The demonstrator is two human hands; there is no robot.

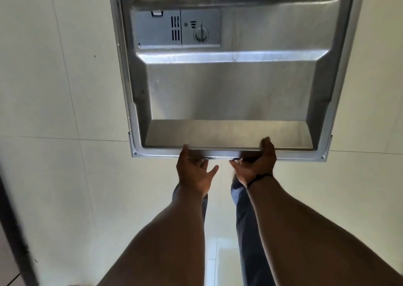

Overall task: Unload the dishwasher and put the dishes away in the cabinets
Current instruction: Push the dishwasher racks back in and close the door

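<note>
The dishwasher door [231, 89] lies open and flat below me, its steel inner face up. A grey detergent dispenser [177, 29] sits on its far part. My left hand [194, 170] holds the door's near top edge from underneath, thumb on the rim. My right hand [259, 161] grips the same edge a little to the right, thumb curled over the rim. A dark band circles my right wrist. No dishes or racks are in view.
Pale large floor tiles [65, 111] surround the door on both sides. My legs in blue trousers [244, 220] stand just behind the door's edge. A dark cabinet edge [13, 231] runs along the lower left.
</note>
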